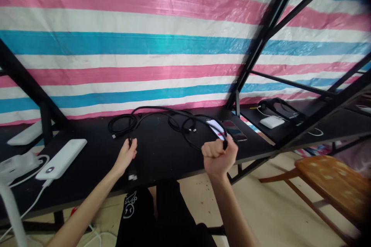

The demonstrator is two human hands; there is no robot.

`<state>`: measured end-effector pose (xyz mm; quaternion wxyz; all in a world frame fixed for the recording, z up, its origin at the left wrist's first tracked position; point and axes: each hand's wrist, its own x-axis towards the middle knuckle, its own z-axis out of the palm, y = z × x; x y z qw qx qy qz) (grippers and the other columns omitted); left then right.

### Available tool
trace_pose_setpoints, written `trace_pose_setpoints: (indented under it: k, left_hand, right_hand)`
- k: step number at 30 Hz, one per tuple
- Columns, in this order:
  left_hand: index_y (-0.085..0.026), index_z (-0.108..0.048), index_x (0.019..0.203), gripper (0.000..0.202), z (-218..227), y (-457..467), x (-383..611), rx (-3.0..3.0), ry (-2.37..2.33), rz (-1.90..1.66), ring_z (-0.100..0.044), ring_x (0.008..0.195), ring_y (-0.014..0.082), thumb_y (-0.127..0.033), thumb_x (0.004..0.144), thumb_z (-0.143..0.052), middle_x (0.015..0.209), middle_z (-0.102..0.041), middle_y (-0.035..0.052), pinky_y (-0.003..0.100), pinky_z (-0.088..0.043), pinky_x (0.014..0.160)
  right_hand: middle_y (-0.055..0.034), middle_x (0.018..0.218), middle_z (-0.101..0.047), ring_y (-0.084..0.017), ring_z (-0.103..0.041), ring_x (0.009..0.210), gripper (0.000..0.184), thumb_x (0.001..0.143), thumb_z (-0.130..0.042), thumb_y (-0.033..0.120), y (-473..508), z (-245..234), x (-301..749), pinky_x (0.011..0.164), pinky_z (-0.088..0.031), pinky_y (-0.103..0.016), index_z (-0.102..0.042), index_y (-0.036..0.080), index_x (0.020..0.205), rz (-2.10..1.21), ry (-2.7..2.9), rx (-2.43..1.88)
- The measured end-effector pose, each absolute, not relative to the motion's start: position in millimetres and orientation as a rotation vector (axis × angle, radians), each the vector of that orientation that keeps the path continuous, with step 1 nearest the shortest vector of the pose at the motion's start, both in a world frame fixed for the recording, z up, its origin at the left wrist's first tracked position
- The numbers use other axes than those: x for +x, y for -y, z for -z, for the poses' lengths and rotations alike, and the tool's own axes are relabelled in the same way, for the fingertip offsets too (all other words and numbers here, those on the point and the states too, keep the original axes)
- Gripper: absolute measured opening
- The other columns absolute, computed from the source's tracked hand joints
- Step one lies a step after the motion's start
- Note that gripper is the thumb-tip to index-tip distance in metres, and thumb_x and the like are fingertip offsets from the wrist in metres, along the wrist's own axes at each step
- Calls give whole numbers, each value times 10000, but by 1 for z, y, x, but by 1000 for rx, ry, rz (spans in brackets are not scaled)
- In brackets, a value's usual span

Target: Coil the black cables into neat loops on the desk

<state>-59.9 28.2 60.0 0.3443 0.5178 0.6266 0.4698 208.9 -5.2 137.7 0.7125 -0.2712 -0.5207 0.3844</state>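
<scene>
A long black cable point(158, 108) arches over the black tabletop between my two hands. My left hand point(126, 154) is closed on it near the middle of the table, and a dark end with a pale metal tip point(132, 177) hangs below the fingers. Raised above the front edge on the right, my right hand point(219, 156) is a fist around another part of the black cable. A coiled black cable point(123, 124) lies beyond my left hand. More loops with pale plugs point(193, 129) rest at the centre. Behind my right hand lies a phone with a lit screen point(216, 128).
A second, dark phone point(235, 130) lies beside the lit one. On the left are a white power bank point(62, 159) and a white power strip point(19, 166) with cords. Black metal posts point(255, 58) slant up at both sides. A wooden chair point(336, 177) stands at right.
</scene>
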Motion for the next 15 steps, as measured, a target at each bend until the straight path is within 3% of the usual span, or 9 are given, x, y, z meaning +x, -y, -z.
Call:
trace_pose_setpoints:
  k: [2,6,10,15]
  left_hand:
    - [-220,-339,793,369,-71,-28,-47,1207,-1414,-1280,-444,457,71,-558,800,-487,687,-438,-69,217,-382,471]
    - [-215,-382,815,380,-105,-15,-24,894,-953,-1294,-515,485,78,-450,723,-667,708,-516,-63,219,-426,486]
    - [-188,-510,947,349,-125,5,-7,814,-717,-1199,-627,677,142,-441,757,-658,812,-637,18,262,-483,630]
    - [-177,-573,1017,402,-120,16,2,776,-565,-1086,-640,762,186,-529,824,-538,815,-667,52,299,-471,708]
  right_hand:
    - [47,408,-112,-89,-142,378,559,896,-280,534,8,-130,192,406,-159,-283,-114,221,464,-663,1367,-653]
    - [37,431,-230,-85,-213,426,534,761,-572,487,10,-117,167,470,-150,-297,-251,198,448,-393,1756,-635]
    - [38,434,-302,-87,-291,434,489,754,-595,471,7,-113,153,467,-195,-284,-307,195,472,31,2050,-634]
    - [33,428,-351,-84,-333,433,437,777,-534,420,10,-119,151,478,-228,-269,-361,189,449,123,2114,-645]
